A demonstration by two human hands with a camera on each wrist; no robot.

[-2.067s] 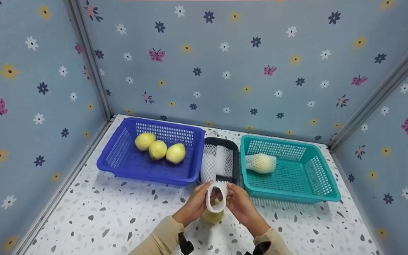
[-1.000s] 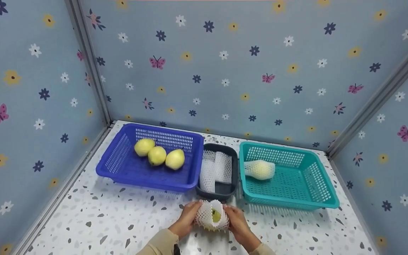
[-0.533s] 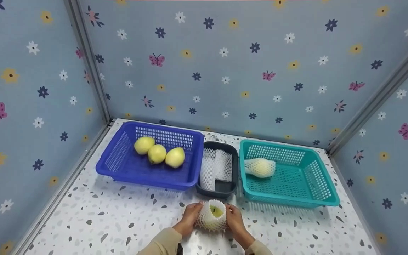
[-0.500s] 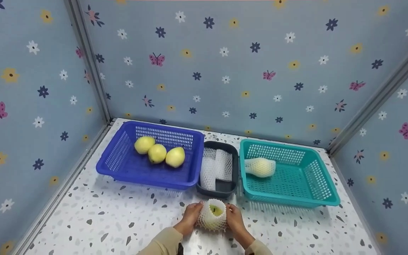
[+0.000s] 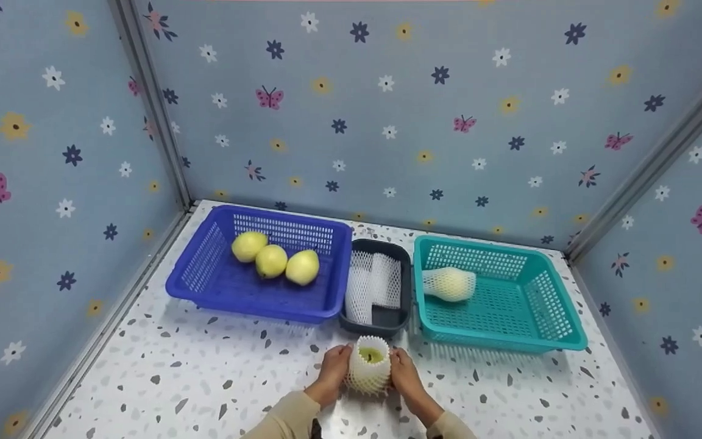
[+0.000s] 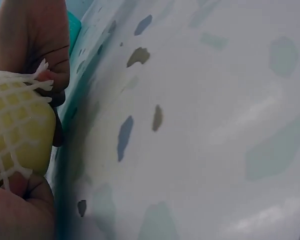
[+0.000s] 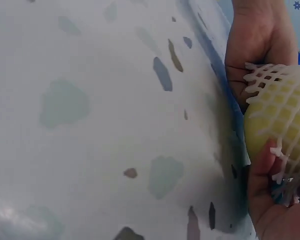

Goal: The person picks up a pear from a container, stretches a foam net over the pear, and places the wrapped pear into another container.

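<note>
A yellow pear (image 5: 370,355) stands on the table in front of me inside a white foam net sleeve (image 5: 368,375). Its stem end shows through the open top of the net. My left hand (image 5: 331,373) grips the net on one side and my right hand (image 5: 407,377) grips it on the other. In the left wrist view, the fringed lower edge of the net (image 6: 10,120) lies over the pear, with fingertips at that edge. From the right wrist, the pear's bare bottom (image 7: 255,127) shows below the mesh, beside a thumb (image 7: 265,160).
A blue basket (image 5: 253,308) with three bare pears stands at the back left. Between the baskets, a dark tray (image 5: 387,329) holds folded foam nets (image 5: 386,280). The teal basket (image 5: 497,341) on the right holds one netted pear (image 5: 453,284). Patterned walls enclose the table.
The net, earlier held open above the pear, has come down around it. Both hands have since drawn it lower, and its upper rim now stands taller and narrower around the stem.
</note>
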